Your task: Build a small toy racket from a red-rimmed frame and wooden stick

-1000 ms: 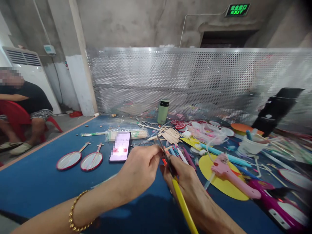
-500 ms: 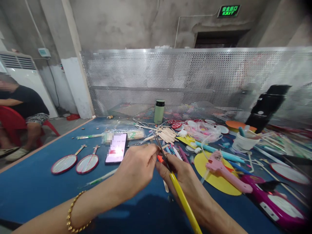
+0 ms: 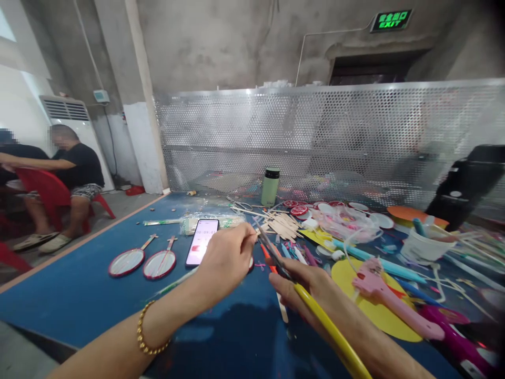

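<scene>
My left hand [image 3: 226, 255] is closed in a pinch, its fingertips near the tip of the scissors. What it holds is mostly hidden; a bit of dark red rim shows under its fingers. My right hand [image 3: 311, 289] is closed around what look like scissors [image 3: 321, 316] with a long yellow handle, the metal blades pointing up and away. Below the blades lie a wooden stick [image 3: 282, 308] and an orange piece [image 3: 272, 268]. To the left, two small round white rackets with red rims [image 3: 127, 262] lie flat beside a lit phone [image 3: 202, 242].
Wooden sticks [image 3: 282, 223] are heaped behind my hands, near a green bottle [image 3: 270, 187]. On the right are a pink glue gun [image 3: 394, 300] on a yellow disc [image 3: 351, 273], a white cup [image 3: 424, 245] and a purple device [image 3: 457, 331]. Seated people [image 3: 82, 163] are at far left.
My view has turned left, shifting everything rightward. My hands have moved apart, and the scissors have drawn back from my left fingertips. A dark red rim now shows under my left hand.
</scene>
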Available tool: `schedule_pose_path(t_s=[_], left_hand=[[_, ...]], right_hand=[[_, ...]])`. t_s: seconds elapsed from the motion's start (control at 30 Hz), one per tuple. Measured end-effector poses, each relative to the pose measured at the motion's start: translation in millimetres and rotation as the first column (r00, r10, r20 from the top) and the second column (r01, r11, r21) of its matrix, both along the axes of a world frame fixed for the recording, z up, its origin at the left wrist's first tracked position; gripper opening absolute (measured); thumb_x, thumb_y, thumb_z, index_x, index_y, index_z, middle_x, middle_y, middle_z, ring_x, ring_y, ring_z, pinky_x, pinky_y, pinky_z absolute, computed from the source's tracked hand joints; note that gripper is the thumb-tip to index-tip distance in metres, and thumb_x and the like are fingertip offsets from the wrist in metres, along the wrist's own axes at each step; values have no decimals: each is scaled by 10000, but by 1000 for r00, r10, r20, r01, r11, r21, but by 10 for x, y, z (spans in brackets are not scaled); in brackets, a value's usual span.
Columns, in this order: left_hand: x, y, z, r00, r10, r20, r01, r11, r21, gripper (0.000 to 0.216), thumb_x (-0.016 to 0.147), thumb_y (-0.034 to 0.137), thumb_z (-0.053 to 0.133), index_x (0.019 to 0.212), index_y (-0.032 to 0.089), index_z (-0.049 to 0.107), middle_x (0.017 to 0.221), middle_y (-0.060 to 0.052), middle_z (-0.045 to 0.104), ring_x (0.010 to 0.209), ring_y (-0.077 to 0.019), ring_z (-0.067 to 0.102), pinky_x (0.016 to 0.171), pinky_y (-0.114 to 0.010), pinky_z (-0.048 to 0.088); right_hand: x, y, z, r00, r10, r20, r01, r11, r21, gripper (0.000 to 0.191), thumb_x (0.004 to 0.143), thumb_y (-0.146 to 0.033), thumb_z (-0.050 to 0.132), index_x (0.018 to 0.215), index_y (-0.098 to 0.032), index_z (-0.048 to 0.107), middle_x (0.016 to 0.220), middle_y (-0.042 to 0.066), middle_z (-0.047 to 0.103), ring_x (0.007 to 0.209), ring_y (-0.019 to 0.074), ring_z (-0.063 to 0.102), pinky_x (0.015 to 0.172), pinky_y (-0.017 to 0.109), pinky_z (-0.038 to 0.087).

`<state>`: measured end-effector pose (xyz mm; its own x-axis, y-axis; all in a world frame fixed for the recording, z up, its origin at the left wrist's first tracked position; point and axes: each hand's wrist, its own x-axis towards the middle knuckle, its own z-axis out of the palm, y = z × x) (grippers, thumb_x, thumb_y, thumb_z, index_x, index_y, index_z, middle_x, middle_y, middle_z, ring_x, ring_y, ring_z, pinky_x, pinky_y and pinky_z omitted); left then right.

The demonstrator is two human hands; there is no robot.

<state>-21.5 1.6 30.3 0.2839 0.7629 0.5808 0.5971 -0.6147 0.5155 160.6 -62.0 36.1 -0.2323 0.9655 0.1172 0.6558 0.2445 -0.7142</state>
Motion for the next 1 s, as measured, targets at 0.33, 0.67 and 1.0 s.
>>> schedule_pose_path(t_s=[0.33,0.67,1.0], left_hand=[[-33,4,-13,1000,-19,20,19,1000,-3,237,951,154,466,738,180,567,631,21,535,570,-120,413,555,-259,268],[-79,42,-14,995,70,-74,-70,998,-2,213,947,160,465,785,186,600,696,-8,617,611,-141,482,583,-267,275],[-44,19,-62,975,102,-195,-97,995,33,235,962,170,421,852,181,627,803,-73,693,684,-198,578,606,-305,260]], right_hand=[[-30,-38,-116,976,-140,-169,127,989,-82,472,875,-629,507,701,-193,552,555,-38,505,412,77,465,402,195,313],[-63,-60,-201,985,-136,-111,137,991,-1,494,905,-632,473,637,-217,449,506,-57,439,364,76,417,372,210,294],[85,49,-355,983,-76,167,50,987,156,476,962,-567,387,660,-204,438,571,-41,419,539,105,363,501,247,276]])
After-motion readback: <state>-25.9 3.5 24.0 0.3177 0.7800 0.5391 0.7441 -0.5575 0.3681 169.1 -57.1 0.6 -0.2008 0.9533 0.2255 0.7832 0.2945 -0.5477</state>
